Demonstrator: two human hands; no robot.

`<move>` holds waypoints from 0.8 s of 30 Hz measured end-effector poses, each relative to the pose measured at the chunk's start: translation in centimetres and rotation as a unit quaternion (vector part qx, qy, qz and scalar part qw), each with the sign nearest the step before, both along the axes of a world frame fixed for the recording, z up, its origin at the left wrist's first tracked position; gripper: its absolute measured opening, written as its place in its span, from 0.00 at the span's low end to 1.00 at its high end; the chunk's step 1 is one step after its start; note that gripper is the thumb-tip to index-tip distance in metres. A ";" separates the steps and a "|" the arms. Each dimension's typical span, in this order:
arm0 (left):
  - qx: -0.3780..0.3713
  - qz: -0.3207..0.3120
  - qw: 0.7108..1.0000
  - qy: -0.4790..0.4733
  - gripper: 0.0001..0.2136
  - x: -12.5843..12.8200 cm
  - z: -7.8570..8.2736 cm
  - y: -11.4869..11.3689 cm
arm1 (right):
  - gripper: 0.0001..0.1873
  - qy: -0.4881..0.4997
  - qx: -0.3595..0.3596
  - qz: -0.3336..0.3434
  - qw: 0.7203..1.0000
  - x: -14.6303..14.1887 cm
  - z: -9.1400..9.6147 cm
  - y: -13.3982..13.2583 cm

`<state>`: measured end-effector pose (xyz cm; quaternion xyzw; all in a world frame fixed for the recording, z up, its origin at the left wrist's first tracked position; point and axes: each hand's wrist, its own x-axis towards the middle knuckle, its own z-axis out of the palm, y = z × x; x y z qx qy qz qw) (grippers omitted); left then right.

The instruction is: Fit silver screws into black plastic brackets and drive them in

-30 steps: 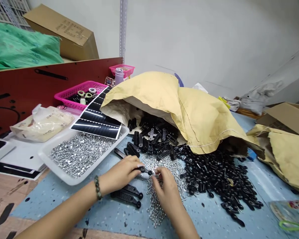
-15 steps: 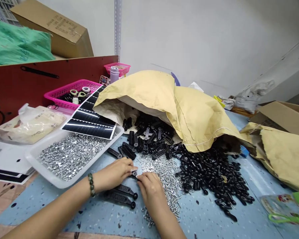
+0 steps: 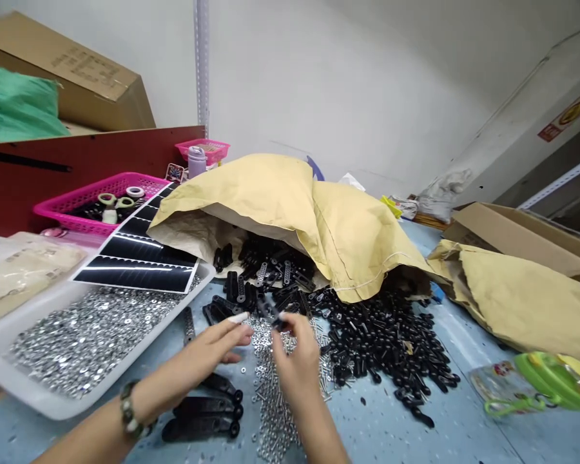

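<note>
My right hand (image 3: 297,364) is raised over a heap of small silver screws (image 3: 275,393) and pinches a black plastic bracket (image 3: 270,312) between its fingertips. My left hand (image 3: 212,345), with a bead bracelet at the wrist, hovers just left of it, fingers stretched out and nothing in them. Under the left hand lie three assembled black brackets (image 3: 205,409) on the blue table. More black brackets (image 3: 270,277) spill from a yellow paper sack (image 3: 290,200), and a pile of small black parts (image 3: 391,335) lies to the right.
A white tray (image 3: 33,403) of silver nuts sits at the left with black cards (image 3: 135,258) leaning on it. Behind are pink baskets (image 3: 84,206), a red board (image 3: 77,161) and cardboard boxes (image 3: 517,235). A second yellow sack (image 3: 526,303) and a green-handled item (image 3: 546,383) lie right.
My right hand has lifted a black bracket off the table; my left hand has let go and opened. The view has swung right and down, and a third bracket lies in the stack.
</note>
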<state>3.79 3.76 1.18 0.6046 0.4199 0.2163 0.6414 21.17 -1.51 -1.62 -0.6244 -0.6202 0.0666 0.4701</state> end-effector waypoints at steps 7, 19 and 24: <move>-0.044 0.071 0.993 -0.081 0.16 2.8 -0.4 1.2 | 0.09 -0.061 -0.053 -0.084 0.993 7.1 -1.0 1.6; 0.180 -0.063 0.978 0.087 0.13 1.2 -1.0 1.6 | 0.15 0.076 -0.109 0.117 0.984 4.1 0.9 0.5; 0.349 -0.132 0.923 0.091 0.13 0.0 0.1 1.0 | 0.08 0.100 -0.139 0.155 0.973 0.1 2.9 0.4</move>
